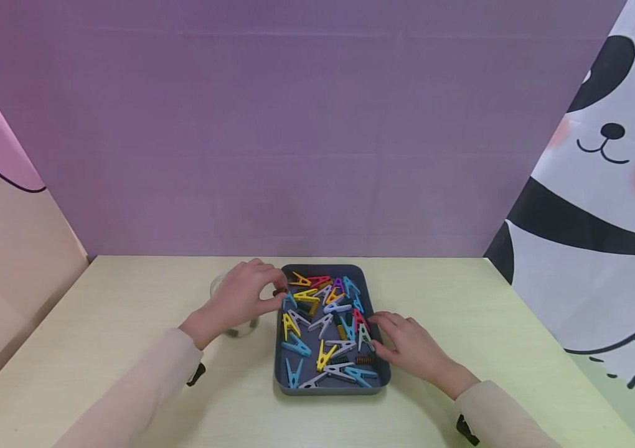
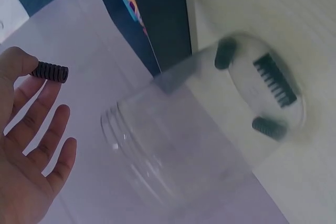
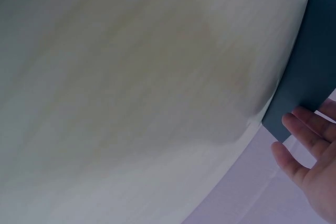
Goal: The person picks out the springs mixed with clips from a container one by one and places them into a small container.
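Between thumb and index finger, my left hand (image 1: 241, 295) pinches a dark coil spring (image 2: 50, 72) near the tray's left rim. Its other fingers are spread in the left wrist view. Beneath that hand stands a clear jar (image 2: 157, 145), partly hidden in the head view, with dark springs (image 2: 275, 80) at its bottom. My right hand (image 1: 413, 345) is at the right rim of the dark grey tray (image 1: 381, 373), fingers loosely extended and nothing gripped. Inside the tray lie many coloured clothespins (image 1: 325, 354) and a few coil springs (image 1: 365, 360).
Under everything is a pale wooden table (image 1: 441, 286). A purple backdrop (image 1: 295, 137) rises behind its far edge. On the right hangs a panda-printed sheet (image 1: 603, 236), and a pink and beige panel (image 1: 4, 249) is on the left.
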`<action>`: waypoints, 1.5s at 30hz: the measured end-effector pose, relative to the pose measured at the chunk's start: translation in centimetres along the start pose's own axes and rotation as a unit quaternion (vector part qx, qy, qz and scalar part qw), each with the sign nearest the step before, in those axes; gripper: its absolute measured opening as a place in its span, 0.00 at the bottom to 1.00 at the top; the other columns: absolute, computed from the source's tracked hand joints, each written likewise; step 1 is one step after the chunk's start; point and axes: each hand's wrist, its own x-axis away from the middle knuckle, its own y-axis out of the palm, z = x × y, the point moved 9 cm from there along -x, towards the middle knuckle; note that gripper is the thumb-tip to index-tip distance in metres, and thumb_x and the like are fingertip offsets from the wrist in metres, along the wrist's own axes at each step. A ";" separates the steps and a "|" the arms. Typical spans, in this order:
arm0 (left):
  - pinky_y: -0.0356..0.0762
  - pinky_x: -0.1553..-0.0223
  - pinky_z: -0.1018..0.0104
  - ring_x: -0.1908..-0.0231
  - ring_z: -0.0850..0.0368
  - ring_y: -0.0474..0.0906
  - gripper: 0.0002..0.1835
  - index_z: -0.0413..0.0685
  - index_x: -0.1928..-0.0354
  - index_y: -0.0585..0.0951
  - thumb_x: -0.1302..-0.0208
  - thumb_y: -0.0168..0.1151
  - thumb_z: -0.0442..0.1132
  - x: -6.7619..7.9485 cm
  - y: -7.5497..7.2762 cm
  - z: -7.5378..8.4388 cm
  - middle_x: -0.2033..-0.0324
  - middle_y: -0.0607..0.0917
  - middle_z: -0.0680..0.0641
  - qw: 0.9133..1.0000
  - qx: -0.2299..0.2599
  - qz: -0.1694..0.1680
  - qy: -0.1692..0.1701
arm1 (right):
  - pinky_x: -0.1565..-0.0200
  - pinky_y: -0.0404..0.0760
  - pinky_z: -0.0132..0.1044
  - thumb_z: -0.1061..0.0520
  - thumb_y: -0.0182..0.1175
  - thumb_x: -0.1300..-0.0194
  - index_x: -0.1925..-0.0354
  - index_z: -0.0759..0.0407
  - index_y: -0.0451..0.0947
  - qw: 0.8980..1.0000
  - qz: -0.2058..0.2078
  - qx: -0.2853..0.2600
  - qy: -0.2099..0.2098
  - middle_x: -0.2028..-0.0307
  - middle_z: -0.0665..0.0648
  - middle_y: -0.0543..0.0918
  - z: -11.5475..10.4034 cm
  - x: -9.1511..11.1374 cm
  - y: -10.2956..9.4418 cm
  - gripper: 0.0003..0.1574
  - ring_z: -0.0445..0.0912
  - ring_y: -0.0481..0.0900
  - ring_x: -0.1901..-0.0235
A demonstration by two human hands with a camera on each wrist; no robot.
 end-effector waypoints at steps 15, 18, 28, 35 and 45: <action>0.70 0.64 0.63 0.65 0.60 0.74 0.02 0.57 0.70 0.80 0.47 0.63 0.42 2.0 -2.6 -4.1 0.73 0.81 0.60 0.998 0.011 0.043 -0.053 | 0.54 0.75 0.47 0.48 0.59 0.43 0.49 0.58 0.73 1.000 0.001 -0.001 0.002 0.50 0.57 0.78 0.1 0.1 0.0 0.25 0.50 0.76 0.49; 0.70 0.64 0.62 0.64 0.59 0.74 0.02 0.57 0.70 0.80 0.47 0.63 0.43 2.3 -2.3 -5.0 0.73 0.81 0.60 0.997 0.003 0.043 -0.060 | 0.54 0.75 0.47 0.48 0.59 0.43 0.49 0.58 0.73 1.000 -0.002 -0.002 0.003 0.50 0.57 0.78 0.1 0.1 0.1 0.25 0.50 0.76 0.49; 0.69 0.62 0.59 0.67 0.57 0.74 0.03 0.56 0.69 0.81 0.47 0.62 0.41 3.3 -1.1 -6.8 0.73 0.82 0.60 0.996 0.005 0.011 -0.092 | 0.53 0.75 0.47 0.48 0.58 0.42 0.49 0.58 0.73 1.000 -0.010 -0.008 0.009 0.49 0.57 0.77 0.1 0.0 0.1 0.25 0.50 0.75 0.48; 0.68 0.60 0.57 0.67 0.57 0.74 0.03 0.56 0.69 0.81 0.47 0.62 0.41 3.6 -0.6 -7.4 0.73 0.82 0.61 0.995 0.006 0.003 -0.102 | 0.53 0.75 0.47 0.48 0.59 0.43 0.49 0.58 0.73 1.000 -0.004 -0.008 0.002 0.49 0.57 0.78 0.0 0.1 0.0 0.25 0.50 0.75 0.48; 0.68 0.59 0.55 0.67 0.56 0.75 0.03 0.56 0.69 0.81 0.47 0.62 0.42 3.6 -0.2 -7.9 0.73 0.82 0.60 0.995 0.005 -0.005 -0.103 | 0.53 0.75 0.48 0.48 0.59 0.42 0.49 0.59 0.73 1.000 -0.006 -0.008 0.002 0.49 0.57 0.77 0.0 0.1 0.0 0.25 0.50 0.75 0.48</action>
